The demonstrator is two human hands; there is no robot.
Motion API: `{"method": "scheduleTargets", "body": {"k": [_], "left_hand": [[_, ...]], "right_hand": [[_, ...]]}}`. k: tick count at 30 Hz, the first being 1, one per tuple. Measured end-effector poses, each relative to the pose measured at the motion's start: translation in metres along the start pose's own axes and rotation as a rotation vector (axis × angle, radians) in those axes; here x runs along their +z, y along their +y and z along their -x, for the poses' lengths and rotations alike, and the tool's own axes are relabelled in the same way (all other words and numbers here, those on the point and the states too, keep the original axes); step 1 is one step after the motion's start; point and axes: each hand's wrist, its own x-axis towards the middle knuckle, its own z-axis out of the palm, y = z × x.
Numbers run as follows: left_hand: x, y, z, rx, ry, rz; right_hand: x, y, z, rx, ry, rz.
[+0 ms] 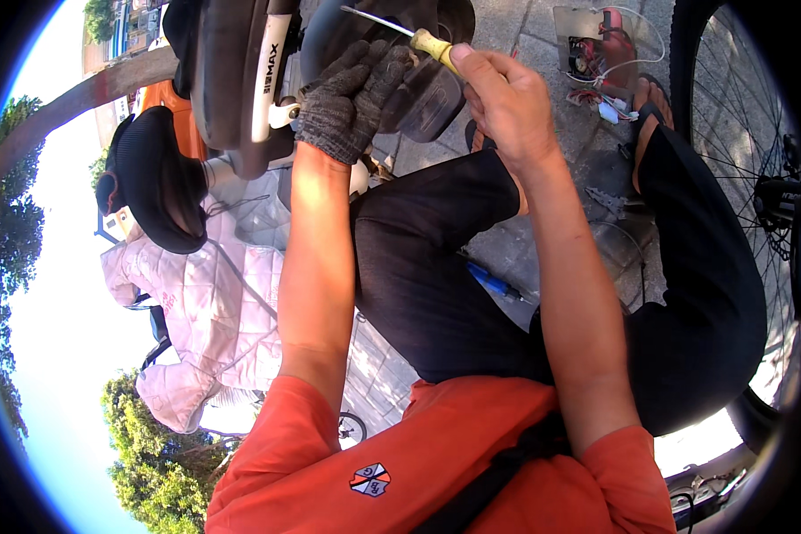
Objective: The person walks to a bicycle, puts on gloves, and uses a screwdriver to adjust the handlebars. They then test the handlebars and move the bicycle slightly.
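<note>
My right hand [503, 102] is closed on the yellow handle of a screwdriver [432, 44], whose thin metal shaft points up and left. My left hand [343, 105], in a dark grey knit glove, is just below and left of it, its fingers curled at a black wheel and plastic housing [427, 109]; what they hold is hidden. Beside the left hand stands a white metal tube [267, 80] with a clamp-like fitting at its lower end, against a dark tyre.
A box with red wiring [596, 58], pliers [607, 200] and a blue tool [489, 280] lie on the paving. A spoked bicycle wheel [730, 160] stands at the right; a pink quilted cover [205, 320] and a black saddle [151, 178] are at the left.
</note>
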Motion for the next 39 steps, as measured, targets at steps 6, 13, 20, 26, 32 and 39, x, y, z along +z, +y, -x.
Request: {"method": "scheduleTargets", "body": {"k": [6, 13, 20, 26, 32, 39], "left_hand": [[-0.02, 0.01, -0.011, 0.065, -0.077, 0.048], [-0.037, 0.008, -0.032, 0.163, -0.365, 0.336], [-0.038, 0.016, -0.026, 0.063, -0.355, 0.423], [-0.037, 0.015, -0.026, 0.173, -0.292, 0.311], [-0.02, 0.013, -0.013, 0.29, -0.004, 0.038], [-0.033, 0.016, -0.01, 0.258, -0.144, -0.08]], "right_hand": [[-0.007, -0.005, 0.003, 0.058, -0.096, -0.118], [-0.012, 0.008, 0.006, 0.059, -0.152, -0.003], [-0.017, 0.02, 0.005, 0.024, -0.146, 0.109], [-0.01, 0.018, 0.004, -0.019, -0.134, 0.031], [-0.021, 0.008, -0.001, 0.027, -0.118, -0.004], [-0.028, 0.002, -0.003, 0.058, -0.16, -0.054]]}}
